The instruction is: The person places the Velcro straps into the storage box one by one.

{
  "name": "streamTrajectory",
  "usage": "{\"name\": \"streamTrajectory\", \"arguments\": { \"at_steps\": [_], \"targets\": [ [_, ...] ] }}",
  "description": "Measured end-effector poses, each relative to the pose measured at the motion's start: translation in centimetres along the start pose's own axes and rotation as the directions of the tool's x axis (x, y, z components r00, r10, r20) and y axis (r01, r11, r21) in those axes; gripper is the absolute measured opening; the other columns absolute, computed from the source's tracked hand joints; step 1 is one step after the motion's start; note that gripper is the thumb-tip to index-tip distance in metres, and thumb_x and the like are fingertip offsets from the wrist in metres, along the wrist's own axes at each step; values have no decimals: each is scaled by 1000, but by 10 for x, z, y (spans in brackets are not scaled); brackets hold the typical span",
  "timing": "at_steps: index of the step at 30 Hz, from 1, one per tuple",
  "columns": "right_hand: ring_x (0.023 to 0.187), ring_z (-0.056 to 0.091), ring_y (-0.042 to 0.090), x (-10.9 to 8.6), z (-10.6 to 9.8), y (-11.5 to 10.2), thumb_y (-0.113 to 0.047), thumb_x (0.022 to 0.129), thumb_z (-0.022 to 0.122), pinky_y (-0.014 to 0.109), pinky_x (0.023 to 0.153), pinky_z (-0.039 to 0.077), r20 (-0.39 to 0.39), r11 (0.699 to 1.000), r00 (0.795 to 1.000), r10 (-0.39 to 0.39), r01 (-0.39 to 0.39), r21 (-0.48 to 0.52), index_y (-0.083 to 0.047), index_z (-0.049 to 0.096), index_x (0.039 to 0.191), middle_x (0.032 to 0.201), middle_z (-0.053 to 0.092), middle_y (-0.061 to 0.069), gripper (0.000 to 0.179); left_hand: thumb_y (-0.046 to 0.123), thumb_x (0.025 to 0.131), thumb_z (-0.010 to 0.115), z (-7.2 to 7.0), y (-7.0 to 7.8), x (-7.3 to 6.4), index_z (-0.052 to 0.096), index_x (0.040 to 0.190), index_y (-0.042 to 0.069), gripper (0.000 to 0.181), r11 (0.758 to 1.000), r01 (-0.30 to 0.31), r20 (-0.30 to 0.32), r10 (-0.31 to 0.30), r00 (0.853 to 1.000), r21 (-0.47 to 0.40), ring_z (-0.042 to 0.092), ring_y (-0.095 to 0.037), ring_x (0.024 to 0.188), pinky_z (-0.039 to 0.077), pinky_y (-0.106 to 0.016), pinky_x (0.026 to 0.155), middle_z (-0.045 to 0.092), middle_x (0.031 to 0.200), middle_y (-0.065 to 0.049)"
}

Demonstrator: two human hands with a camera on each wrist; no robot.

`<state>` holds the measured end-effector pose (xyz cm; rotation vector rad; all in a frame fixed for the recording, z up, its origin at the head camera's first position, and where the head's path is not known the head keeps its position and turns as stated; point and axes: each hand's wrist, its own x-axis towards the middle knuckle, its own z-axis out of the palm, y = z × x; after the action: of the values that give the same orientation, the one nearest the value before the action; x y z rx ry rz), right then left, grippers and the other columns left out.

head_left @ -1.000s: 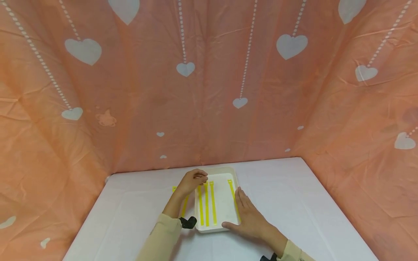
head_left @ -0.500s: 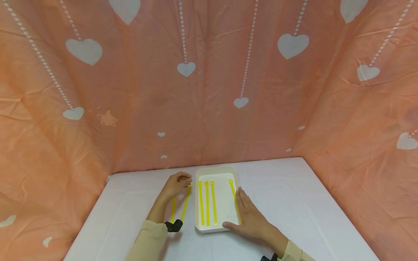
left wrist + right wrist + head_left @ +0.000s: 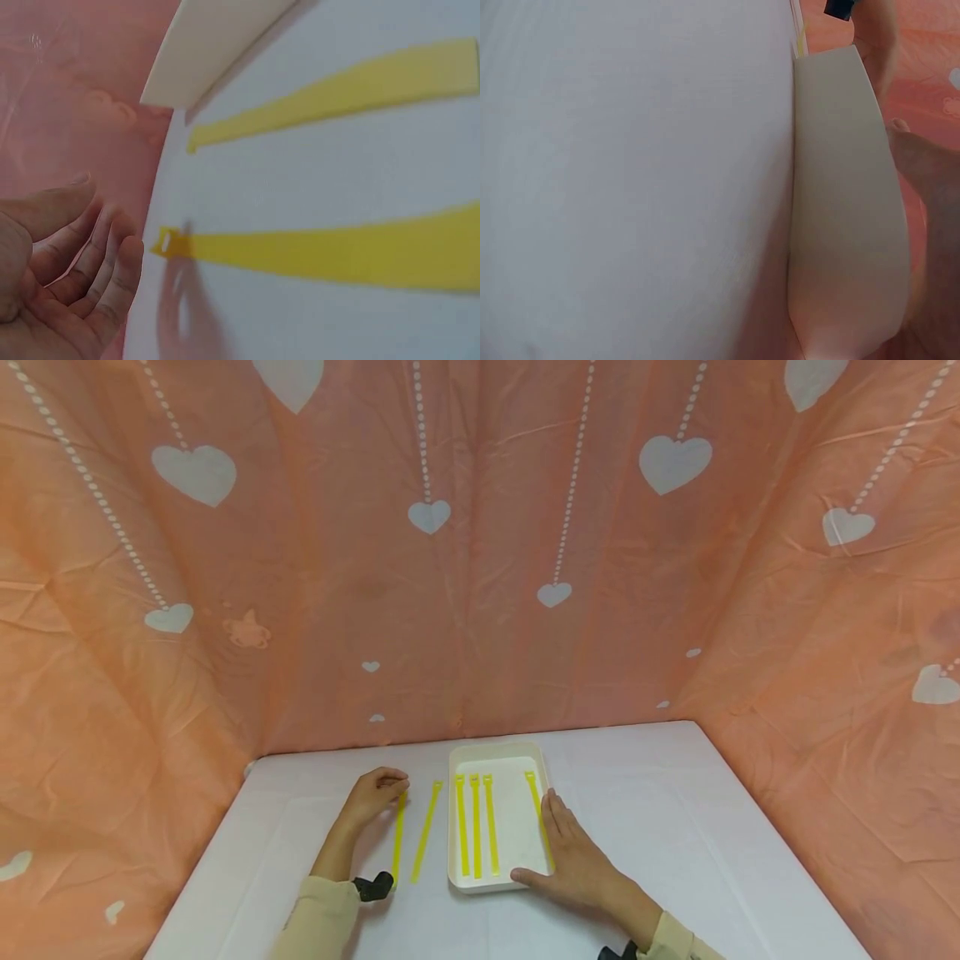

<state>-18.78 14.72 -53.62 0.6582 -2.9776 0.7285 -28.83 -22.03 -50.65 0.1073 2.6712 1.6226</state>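
Note:
My left hand (image 3: 372, 797) is at the far end of the leftmost yellow strap (image 3: 398, 843) on the table. In the left wrist view the loosely curved fingers (image 3: 120, 281) hover beside the slotted head of that strap (image 3: 315, 255), holding nothing; their shadow falls across it. A second yellow strap (image 3: 426, 835) lies slanted between it and a white tray (image 3: 497, 752). Three straps (image 3: 476, 827) lie side by side in the tray's left part, and another strap (image 3: 531, 787) is at its right side, partly covered. My right hand (image 3: 581, 864), fingers straight, rests along the tray's right side, thumb at the near rim.
A white cloth (image 3: 675, 827) covers the table. Pink drapes (image 3: 480, 668) with white hearts enclose the back and sides. In the right wrist view the tray's outer wall (image 3: 847, 202) stands beside the cloth.
My left hand has moved left from over the tray, past the slanted strap, to the leftmost strap's head. Three straps in the tray now show fully. My right hand stays in place.

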Motion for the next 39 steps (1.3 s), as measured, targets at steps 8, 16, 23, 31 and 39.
{"name": "streamTrajectory", "arguments": {
  "at_steps": [8,16,23,31,39],
  "targets": [
    [165,11,42,0,0,0,-76,94,64,55,133,21,15,1000,1000,1,-1,3,12,12,166,176,6,30,125,6,103,70,-6,-13,-1,70,118,-13,24,998,52,-39,-50,998,36,74,-24,87,60,-29,73,75,107,-24],
    [164,11,43,0,2,2,-75,94,64,55,133,20,13,1000,1000,-10,10,-13,13,11,166,175,7,31,125,7,101,72,-5,-23,0,68,119,-14,27,996,82,-32,-81,996,44,68,-16,81,54,-26,68,74,101,-20],
    [164,13,43,0,2,3,-75,94,64,54,133,21,3,999,1000,-16,16,-31,13,13,166,175,9,32,125,5,98,75,-4,-28,1,67,118,-14,28,995,80,-36,-77,996,64,68,-21,89,55,-26,72,73,103,-21],
    [165,11,41,1,2,3,-76,94,64,54,133,20,11,1000,1000,-4,4,-9,11,12,167,176,7,30,125,1,94,79,-2,-31,3,66,115,-14,30,996,72,-43,-70,997,46,68,-20,89,55,-24,75,72,99,-19],
    [165,11,42,1,2,2,-76,94,64,54,133,20,10,1000,1000,-8,8,-11,12,12,166,176,7,30,125,3,94,79,-1,-31,4,66,117,-13,31,995,91,-45,-89,995,49,63,-18,86,52,-23,72,67,96,-14]
  ]
}}
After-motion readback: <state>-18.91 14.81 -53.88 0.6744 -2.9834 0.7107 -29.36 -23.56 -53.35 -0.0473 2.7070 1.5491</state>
